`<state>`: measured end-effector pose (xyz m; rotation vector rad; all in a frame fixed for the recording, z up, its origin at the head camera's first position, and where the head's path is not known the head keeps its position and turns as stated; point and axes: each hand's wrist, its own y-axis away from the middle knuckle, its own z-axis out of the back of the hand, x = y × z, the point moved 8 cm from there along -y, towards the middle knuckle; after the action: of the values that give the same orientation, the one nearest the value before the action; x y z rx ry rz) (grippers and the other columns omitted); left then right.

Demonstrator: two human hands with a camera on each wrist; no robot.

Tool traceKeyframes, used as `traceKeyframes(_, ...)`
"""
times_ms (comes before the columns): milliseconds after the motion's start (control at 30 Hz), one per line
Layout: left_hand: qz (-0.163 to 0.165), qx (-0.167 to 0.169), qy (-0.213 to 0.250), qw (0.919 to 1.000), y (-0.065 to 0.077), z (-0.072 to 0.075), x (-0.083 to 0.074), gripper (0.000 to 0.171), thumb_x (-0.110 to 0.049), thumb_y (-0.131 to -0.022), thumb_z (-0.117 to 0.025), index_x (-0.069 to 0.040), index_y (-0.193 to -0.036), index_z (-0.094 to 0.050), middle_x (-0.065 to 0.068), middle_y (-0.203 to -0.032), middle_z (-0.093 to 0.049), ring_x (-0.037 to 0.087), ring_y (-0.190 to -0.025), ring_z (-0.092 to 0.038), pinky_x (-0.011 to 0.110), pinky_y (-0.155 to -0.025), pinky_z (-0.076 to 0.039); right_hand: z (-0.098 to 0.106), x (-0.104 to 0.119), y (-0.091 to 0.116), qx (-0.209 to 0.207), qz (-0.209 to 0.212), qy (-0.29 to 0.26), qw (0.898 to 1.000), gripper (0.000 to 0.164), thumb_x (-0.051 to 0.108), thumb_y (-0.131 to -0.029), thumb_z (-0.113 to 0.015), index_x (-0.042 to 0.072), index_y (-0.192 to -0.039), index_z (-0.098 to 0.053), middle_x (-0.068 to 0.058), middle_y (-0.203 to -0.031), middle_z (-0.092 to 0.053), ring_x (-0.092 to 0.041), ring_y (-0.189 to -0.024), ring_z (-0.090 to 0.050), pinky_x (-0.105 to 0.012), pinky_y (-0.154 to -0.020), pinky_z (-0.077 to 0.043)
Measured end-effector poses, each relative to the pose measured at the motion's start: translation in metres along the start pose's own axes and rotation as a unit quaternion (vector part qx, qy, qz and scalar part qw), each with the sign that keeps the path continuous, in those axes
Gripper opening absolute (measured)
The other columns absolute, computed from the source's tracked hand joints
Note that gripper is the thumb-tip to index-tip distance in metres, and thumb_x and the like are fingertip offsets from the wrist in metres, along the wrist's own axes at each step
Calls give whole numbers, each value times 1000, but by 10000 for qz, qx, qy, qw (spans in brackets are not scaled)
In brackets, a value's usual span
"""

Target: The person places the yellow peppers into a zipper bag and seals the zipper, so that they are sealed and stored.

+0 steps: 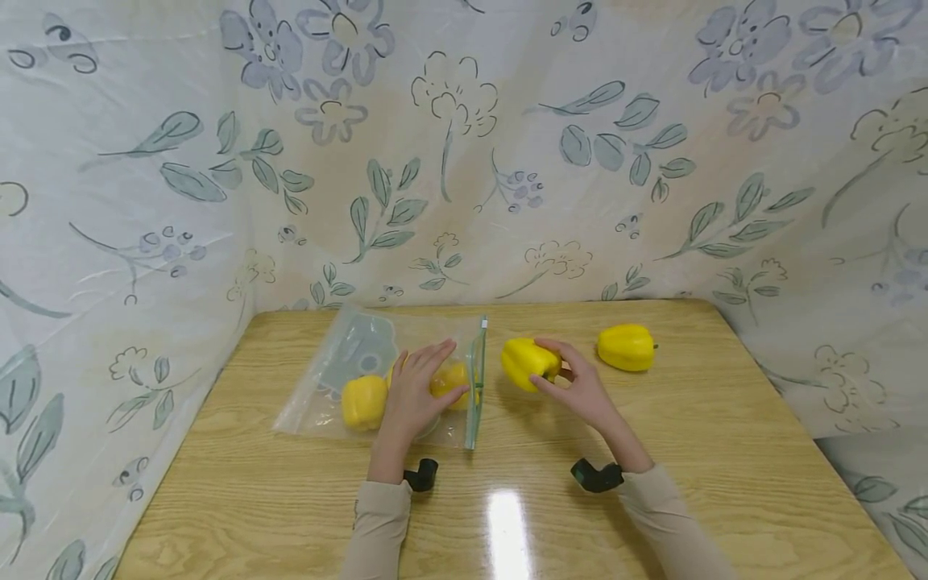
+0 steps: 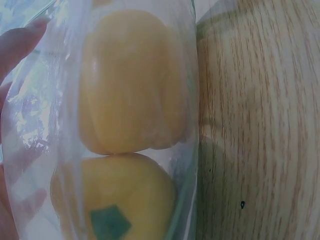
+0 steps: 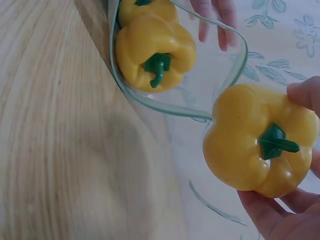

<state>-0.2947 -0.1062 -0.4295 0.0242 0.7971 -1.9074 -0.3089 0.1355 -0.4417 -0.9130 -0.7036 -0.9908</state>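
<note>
My right hand (image 1: 582, 392) holds a yellow bell pepper (image 1: 524, 363) between thumb and fingers, just right of the clear zip bag's mouth. In the right wrist view, the held bell pepper (image 3: 235, 140) shows its green stem. The clear zip bag (image 1: 308, 415) lies on its side, its green-edged mouth gaping to the right. Inside are yellow bell peppers, one at the left (image 1: 365, 402) and another near the mouth (image 1: 451, 379). My left hand (image 1: 418, 392) rests over the bag with extended fingers, partly hiding the peppers.
Another yellow bell pepper (image 1: 626, 348) lies on the wooden table (image 1: 696, 435) at the back right. Floral fabric (image 1: 464, 161) hangs behind the table and along its sides. Black wrist cameras sit on both wrists.
</note>
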Motion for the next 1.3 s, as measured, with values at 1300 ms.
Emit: traceKeyframes(1300,-191,131,47,9997,-2,-7,-9,69,-49,-77,-70,-23,-136,-47,-4,-138,-49,20,-125,-45,54,-109,-22,-49,19,-6,747,-139,-1378,9875,51,9,-88,-63,0,-134,-43,-17,-136,-43,-35,-118,-48,-50,-94,-45)
